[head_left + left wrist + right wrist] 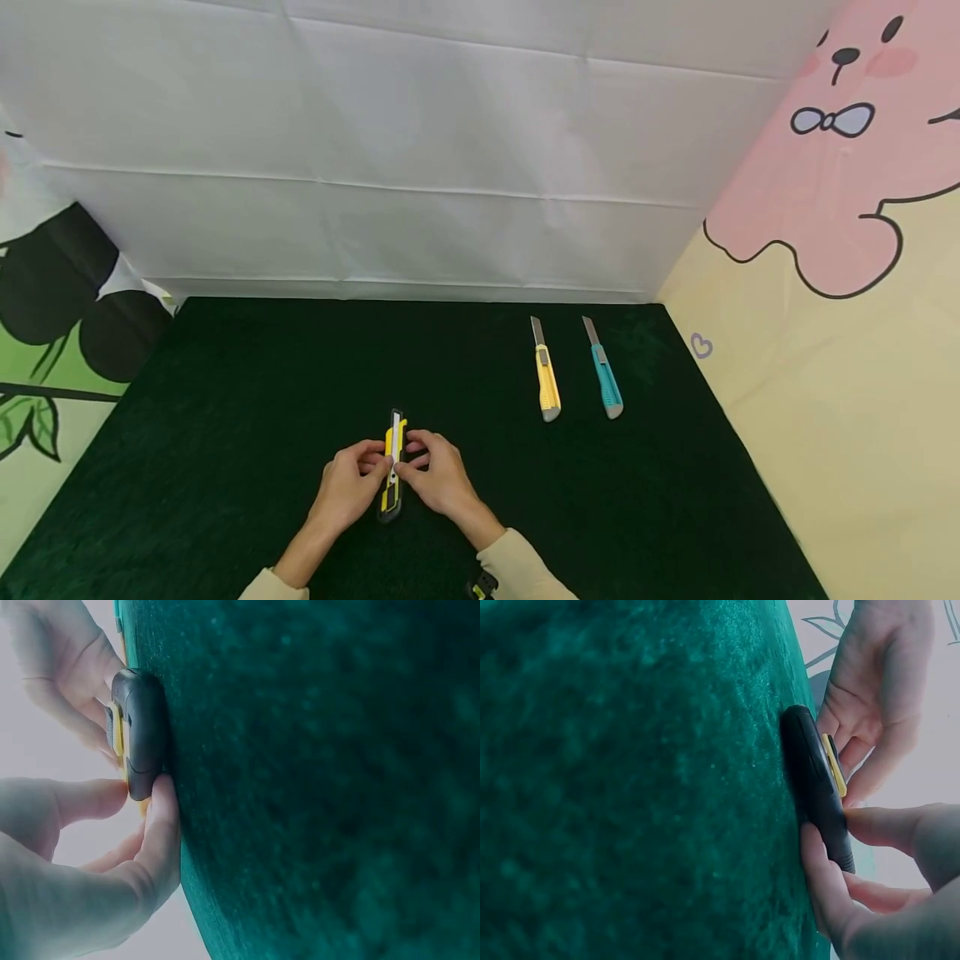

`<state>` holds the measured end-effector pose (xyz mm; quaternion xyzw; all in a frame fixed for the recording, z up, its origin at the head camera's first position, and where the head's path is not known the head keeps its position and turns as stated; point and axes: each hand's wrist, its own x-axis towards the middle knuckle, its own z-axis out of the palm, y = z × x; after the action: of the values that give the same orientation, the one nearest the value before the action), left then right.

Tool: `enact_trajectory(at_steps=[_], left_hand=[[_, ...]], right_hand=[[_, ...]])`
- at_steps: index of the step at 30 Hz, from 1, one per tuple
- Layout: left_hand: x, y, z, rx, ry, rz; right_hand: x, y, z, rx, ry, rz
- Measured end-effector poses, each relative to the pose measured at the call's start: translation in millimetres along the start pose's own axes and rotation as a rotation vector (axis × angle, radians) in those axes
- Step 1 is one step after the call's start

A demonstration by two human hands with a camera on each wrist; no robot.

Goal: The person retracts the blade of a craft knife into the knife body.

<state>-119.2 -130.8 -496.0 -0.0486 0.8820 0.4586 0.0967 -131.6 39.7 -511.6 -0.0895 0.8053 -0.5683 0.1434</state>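
A black-and-yellow utility knife lies lengthwise on the dark green cloth, its pale middle strip facing up. My left hand pinches its left side between thumb and fingers. From the right, my right hand pinches it too, thumb on the upper face. In the left wrist view, the knife's rounded black end shows beside the left thumb and fingertips. The right wrist view shows the black side of the knife low against the cloth, between right thumb and fingers. Whether a blade is out cannot be made out.
A yellow utility knife and a teal one lie side by side at the back right, blades extended away from me. The green cloth meets a white backdrop behind. Printed side panels stand left and right.
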Motion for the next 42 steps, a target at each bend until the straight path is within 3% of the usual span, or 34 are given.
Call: enact_trajectory(at_steps=[8,25,42], left_hand=[[2.3,-2.8,0.7,0.013,-0.008,-0.008],[8.0,-7.0,1.6,-0.034,-0.02,-0.064],[6.5,-5.0,4.4,-0.049,-0.001,-0.086]], right_hand=[[-3,-3,-0.9,-0.045,0.001,-0.005],[0,4,-23.6,0.07,-0.009,-0.059],[8,9,-49.5,0.061,0.088,-0.081]])
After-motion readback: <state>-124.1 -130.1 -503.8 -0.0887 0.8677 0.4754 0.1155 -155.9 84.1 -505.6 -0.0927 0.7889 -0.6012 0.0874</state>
